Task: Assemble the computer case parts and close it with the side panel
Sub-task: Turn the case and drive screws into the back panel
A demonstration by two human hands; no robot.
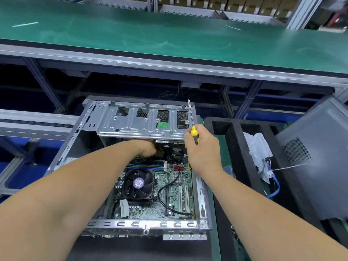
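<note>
An open computer case (202, 193) lies flat in front of me, its motherboard (175, 187) and black CPU fan (138, 183) exposed. A silver drive cage (131, 121) spans the far end of the case. My left hand (146, 148) reaches under the cage's near edge, and its fingers are hidden there. My right hand (202, 147) grips a yellow-handled screwdriver (192, 121) at the cage's right end, shaft pointing up and away. The grey side panel (316, 157) leans at the far right, off the case.
A black foam tray (233, 147) to the right of the case holds a white plastic bag (259, 151) and a blue cable (275, 187). A green conveyor belt (169, 34) runs across the back above a metal frame. A roller rail (28, 122) sits at left.
</note>
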